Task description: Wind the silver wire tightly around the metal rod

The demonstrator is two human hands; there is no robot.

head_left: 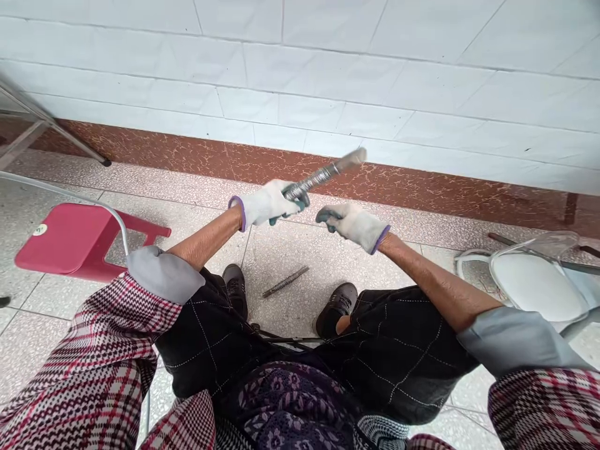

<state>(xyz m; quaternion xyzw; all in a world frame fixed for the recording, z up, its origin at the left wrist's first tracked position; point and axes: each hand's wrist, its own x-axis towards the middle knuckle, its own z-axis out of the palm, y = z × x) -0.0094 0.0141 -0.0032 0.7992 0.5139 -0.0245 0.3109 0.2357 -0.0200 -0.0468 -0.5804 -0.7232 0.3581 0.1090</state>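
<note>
My left hand, in a white glove with grey-green fingers and a purple cuff, is wrapped round a ribbed metal rod. The rod slants up to the right, and its smoother far end is blurred. Just right of it, apart from the rod, my right hand wears a matching glove. Its fingers are loosely curled with a gap to the thumb, and nothing shows in them. A second ribbed rod lies on the floor between my shoes.
At left stands a red plastic stool with a pale cable passing over it. A metal frame leg rises behind. White-seated chair lies at right. A tiled wall runs across the front.
</note>
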